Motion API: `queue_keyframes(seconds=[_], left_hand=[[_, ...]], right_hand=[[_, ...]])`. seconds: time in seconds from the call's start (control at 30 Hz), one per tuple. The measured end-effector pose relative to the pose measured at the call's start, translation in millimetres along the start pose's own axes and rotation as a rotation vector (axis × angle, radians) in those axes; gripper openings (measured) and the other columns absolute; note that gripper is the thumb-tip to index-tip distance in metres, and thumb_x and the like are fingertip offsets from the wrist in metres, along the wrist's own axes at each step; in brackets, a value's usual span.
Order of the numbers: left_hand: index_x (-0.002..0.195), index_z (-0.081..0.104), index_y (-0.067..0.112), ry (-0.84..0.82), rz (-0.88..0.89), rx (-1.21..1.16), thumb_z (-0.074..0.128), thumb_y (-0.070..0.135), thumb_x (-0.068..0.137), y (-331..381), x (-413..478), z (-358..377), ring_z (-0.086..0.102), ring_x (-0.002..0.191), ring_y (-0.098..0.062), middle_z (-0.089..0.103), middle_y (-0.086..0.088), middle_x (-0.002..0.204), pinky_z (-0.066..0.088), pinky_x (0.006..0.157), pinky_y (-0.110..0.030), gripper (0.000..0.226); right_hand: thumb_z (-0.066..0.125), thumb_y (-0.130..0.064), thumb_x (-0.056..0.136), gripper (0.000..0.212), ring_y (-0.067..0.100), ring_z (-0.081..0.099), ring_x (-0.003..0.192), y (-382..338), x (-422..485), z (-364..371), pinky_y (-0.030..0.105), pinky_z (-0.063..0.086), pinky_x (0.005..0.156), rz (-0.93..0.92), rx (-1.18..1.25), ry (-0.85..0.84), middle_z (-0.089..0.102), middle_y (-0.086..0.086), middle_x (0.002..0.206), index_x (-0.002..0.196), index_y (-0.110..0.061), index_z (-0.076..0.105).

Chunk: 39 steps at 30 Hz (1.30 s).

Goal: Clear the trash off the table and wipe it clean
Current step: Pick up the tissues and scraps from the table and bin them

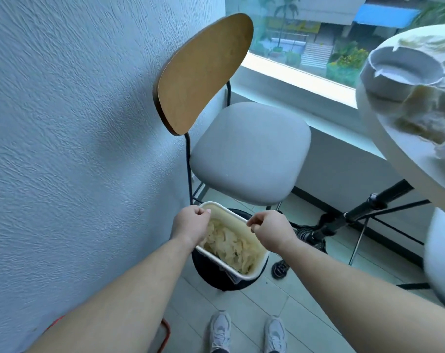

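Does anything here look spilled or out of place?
Nothing looks spilled. The left hand and right hand grip the white container, full of scraps, over the black bin; crumpled trash clutters the table.

Head-worn camera looks steeply down at floor (257, 299).

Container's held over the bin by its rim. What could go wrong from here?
1. The left hand and right hand only pinch the container by its rim near one end; loaded with scraps, it may slip or tilt early.
2. The container spans most of the bin mouth, so tipped scraps could land on the floor or shoes.
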State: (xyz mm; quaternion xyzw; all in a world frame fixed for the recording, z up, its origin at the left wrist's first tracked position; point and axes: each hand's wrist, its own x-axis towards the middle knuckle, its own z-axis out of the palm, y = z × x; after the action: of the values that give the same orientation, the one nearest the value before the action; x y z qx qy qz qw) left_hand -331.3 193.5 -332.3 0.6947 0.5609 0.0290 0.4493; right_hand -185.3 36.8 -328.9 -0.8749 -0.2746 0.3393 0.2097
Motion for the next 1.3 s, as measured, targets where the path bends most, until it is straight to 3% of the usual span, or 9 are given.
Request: queue_keyframes(seconds=[0.2,0.3,0.47,0.7,0.87,0.97,1.13,1.3], left_hand=[[0.077,0.068,0.008,0.07,0.116,-0.095,0.055,0.048,0.094,27.1,-4.1,-28.2,0.067,0.078,-0.03,0.072,-0.006,0.073,0.056,0.078,-0.042,0.046],[0.078,0.07,0.013,0.075,0.218,-0.185,0.055,0.043,0.103,50.0,-8.3,-45.9,0.065,0.074,-0.023,0.072,0.0,0.074,0.056,0.079,-0.043,0.041],[0.081,0.07,0.018,0.097,0.394,-0.248,0.055,0.046,0.101,98.0,-14.4,-78.9,0.069,0.086,-0.027,0.073,0.0,0.08,0.056,0.084,-0.045,0.038],[0.09,0.07,0.023,0.109,0.649,-0.268,0.052,0.049,0.099,185.3,-34.1,-105.3,0.068,0.088,-0.026,0.072,0.0,0.086,0.057,0.086,-0.047,0.033],[0.101,0.072,0.017,0.079,0.826,-0.254,0.051,0.043,0.104,250.6,-57.1,-99.7,0.067,0.091,-0.026,0.072,0.001,0.089,0.056,0.087,-0.047,0.033],[0.099,0.072,0.013,0.055,0.907,-0.285,0.055,0.039,0.104,286.2,-72.7,-81.0,0.066,0.09,-0.029,0.073,-0.004,0.09,0.051,0.08,-0.04,0.031],[0.091,0.071,0.015,-0.025,0.954,-0.351,0.057,0.044,0.097,339.5,-103.8,-31.0,0.065,0.087,-0.028,0.073,-0.002,0.087,0.045,0.076,-0.035,0.033],[0.093,0.074,0.011,-0.078,1.048,-0.338,0.058,0.031,0.104,383.3,-141.3,24.7,0.065,0.082,-0.024,0.073,-0.003,0.084,0.044,0.072,-0.033,0.028]], right_hand=[[0.058,-0.022,0.098,0.022,0.012,0.07,0.078,-25.1,-6.2,-21.3,0.031,0.06,0.075,-0.038,0.101,0.136,0.076,-0.011,0.088,0.1,-0.027,0.08],[0.059,-0.027,0.1,0.02,0.013,0.069,0.084,-46.1,-12.8,-44.4,0.028,0.053,0.074,-0.076,0.187,0.214,0.075,-0.01,0.092,0.107,-0.026,0.078],[0.058,-0.022,0.099,0.021,0.019,0.069,0.081,-84.2,-32.2,-98.6,0.026,0.048,0.067,-0.152,0.309,0.377,0.076,-0.003,0.094,0.112,-0.027,0.074],[0.054,-0.017,0.097,0.027,0.023,0.069,0.074,-111.0,-74.4,-184.0,0.031,0.055,0.063,-0.229,0.382,0.665,0.074,-0.002,0.086,0.116,-0.023,0.073],[0.057,-0.015,0.097,0.022,0.01,0.062,0.068,-98.9,-108.7,-241.6,0.021,0.046,0.063,-0.233,0.357,0.844,0.069,-0.008,0.082,0.112,-0.024,0.071],[0.059,-0.015,0.098,0.025,0.011,0.061,0.071,-81.3,-129.6,-270.7,0.018,0.042,0.062,-0.225,0.348,0.942,0.07,-0.006,0.088,0.118,-0.023,0.072],[0.059,-0.014,0.098,0.027,0.015,0.064,0.074,-35.2,-157.3,-315.2,0.025,0.049,0.07,-0.186,0.387,1.035,0.07,-0.006,0.085,0.12,-0.022,0.071],[0.06,-0.013,0.097,0.026,0.014,0.065,0.075,19.6,-174.4,-357.3,0.015,0.045,0.065,-0.145,0.364,1.103,0.071,-0.005,0.086,0.119,-0.023,0.07]])
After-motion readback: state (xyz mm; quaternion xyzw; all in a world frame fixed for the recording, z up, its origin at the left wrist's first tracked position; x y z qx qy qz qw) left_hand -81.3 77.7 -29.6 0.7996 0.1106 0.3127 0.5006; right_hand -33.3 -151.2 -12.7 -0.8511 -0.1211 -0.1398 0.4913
